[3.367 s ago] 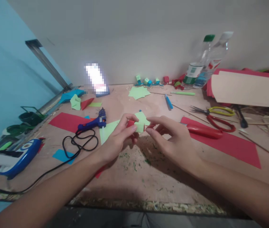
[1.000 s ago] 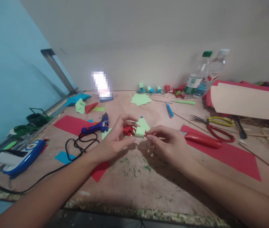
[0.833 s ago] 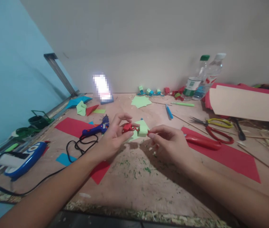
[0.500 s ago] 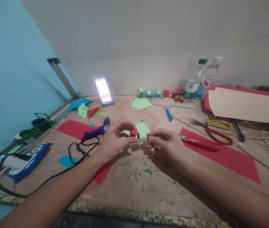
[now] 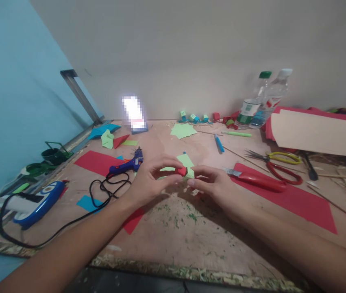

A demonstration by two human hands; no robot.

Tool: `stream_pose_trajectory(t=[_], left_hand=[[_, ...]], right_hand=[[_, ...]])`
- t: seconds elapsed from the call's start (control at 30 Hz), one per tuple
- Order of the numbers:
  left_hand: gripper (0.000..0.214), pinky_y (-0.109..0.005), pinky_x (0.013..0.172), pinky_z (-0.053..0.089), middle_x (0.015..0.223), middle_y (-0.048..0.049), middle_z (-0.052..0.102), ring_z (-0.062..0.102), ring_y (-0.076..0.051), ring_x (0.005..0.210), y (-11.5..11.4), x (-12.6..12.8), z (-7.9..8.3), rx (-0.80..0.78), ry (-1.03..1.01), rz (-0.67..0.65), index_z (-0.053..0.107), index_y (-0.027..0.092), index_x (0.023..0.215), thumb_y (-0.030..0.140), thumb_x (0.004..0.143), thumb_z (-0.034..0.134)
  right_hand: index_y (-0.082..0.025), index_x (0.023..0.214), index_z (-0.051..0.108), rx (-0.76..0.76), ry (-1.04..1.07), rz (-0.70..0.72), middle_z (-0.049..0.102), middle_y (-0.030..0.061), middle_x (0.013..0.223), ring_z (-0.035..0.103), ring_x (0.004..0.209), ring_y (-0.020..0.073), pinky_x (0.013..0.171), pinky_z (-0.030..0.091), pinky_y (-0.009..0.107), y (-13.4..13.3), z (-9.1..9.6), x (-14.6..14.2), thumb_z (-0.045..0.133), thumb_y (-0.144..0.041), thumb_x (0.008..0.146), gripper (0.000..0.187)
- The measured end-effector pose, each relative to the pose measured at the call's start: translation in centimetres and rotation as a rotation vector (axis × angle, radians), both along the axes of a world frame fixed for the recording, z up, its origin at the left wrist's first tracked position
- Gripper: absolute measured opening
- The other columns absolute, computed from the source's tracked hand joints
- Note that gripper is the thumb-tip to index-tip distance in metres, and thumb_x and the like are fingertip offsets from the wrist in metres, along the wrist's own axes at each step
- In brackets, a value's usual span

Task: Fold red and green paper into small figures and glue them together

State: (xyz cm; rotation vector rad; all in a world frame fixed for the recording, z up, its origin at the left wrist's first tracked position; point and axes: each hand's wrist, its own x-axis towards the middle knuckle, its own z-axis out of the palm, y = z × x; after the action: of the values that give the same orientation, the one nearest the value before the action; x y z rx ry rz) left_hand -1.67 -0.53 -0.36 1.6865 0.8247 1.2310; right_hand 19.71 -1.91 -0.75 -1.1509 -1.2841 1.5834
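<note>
Both hands meet over the middle of the wooden table (image 5: 191, 240). My left hand (image 5: 150, 179) pinches a small folded red paper piece (image 5: 181, 171) between thumb and fingers. My right hand (image 5: 214, 185) pinches a small light green paper cube (image 5: 189, 173) that touches the red piece. A light green paper sheet (image 5: 185, 159) lies on the table just behind the hands. The fingers of both hands are closed on the pieces.
A blue glue gun (image 5: 127, 163) with a black cord lies left of the hands. Red paper sheets (image 5: 301, 199), a red cutter (image 5: 256, 179), scissors (image 5: 278, 162), two bottles (image 5: 260, 99), small paper cubes (image 5: 194, 118) and a lit phone (image 5: 133, 114) stand about.
The hands have come closer together, bringing the red piece against the green cube. The camera view shifted slightly; the things on the table stayed put.
</note>
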Motion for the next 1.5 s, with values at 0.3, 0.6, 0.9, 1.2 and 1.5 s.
stream_pose_trajectory(t=[0.3, 0.6, 0.9, 1.2, 1.5], left_hand=[[0.01, -0.036, 0.089, 0.066, 0.109, -0.0083, 0.082, 0.077, -0.024, 0.103, -0.06, -0.2, 0.39, 0.004, 0.071, 0.013, 0.085, 0.022, 0.098, 0.023, 0.089, 0.08], [0.009, -0.035, 0.093, 0.064, 0.11, -0.0075, 0.082, 0.077, -0.024, 0.105, -0.13, -0.21, 0.21, 0.091, 0.154, 0.041, 0.084, 0.022, 0.098, 0.024, 0.091, 0.079], [0.011, -0.035, 0.094, 0.062, 0.11, -0.007, 0.081, 0.075, -0.023, 0.105, -0.02, -0.38, 0.53, 0.092, 0.276, 0.03, 0.084, 0.023, 0.099, 0.026, 0.095, 0.074], [0.012, -0.033, 0.087, 0.063, 0.11, -0.0066, 0.081, 0.075, -0.023, 0.103, -0.34, 0.09, 0.27, 0.008, 0.204, 0.056, 0.084, 0.023, 0.1, 0.026, 0.093, 0.075], [0.008, -0.034, 0.088, 0.063, 0.103, -0.0056, 0.082, 0.076, -0.022, 0.099, -0.33, 0.09, 0.4, 0.002, 0.168, 0.067, 0.084, 0.022, 0.094, 0.021, 0.088, 0.08]], right_hand=[[-0.016, 0.109, 0.082, 0.079, -0.079, 0.032, 0.078, 0.005, 0.091, 0.068, 0.076, 0.018, 0.064, 0.056, 0.029, 0.21, 0.09, 0.15, 0.085, -0.04, 0.075, 0.041], [-0.016, 0.108, 0.082, 0.185, -0.187, 0.091, 0.079, 0.005, 0.09, 0.067, 0.075, 0.0184, 0.064, 0.057, 0.029, 0.27, -0.11, 0.27, 0.079, -0.038, 0.082, 0.034], [-0.018, 0.103, 0.084, 0.237, -0.255, 0.099, 0.077, 0.004, 0.085, 0.065, 0.07, 0.0179, 0.062, 0.056, 0.029, 0.04, -0.22, 0.37, 0.078, -0.037, 0.084, 0.028], [-0.02, 0.103, 0.085, 0.251, -0.241, 0.118, 0.081, 0.0048, 0.089, 0.068, 0.073, 0.0187, 0.062, 0.057, 0.028, 0.08, -0.04, 0.23, 0.078, -0.036, 0.084, 0.027], [-0.019, 0.096, 0.085, 0.222, -0.218, 0.073, 0.078, 0.004, 0.084, 0.066, 0.071, 0.0183, 0.059, 0.055, 0.028, 0.21, -0.18, 0.31, 0.079, -0.036, 0.081, 0.023]])
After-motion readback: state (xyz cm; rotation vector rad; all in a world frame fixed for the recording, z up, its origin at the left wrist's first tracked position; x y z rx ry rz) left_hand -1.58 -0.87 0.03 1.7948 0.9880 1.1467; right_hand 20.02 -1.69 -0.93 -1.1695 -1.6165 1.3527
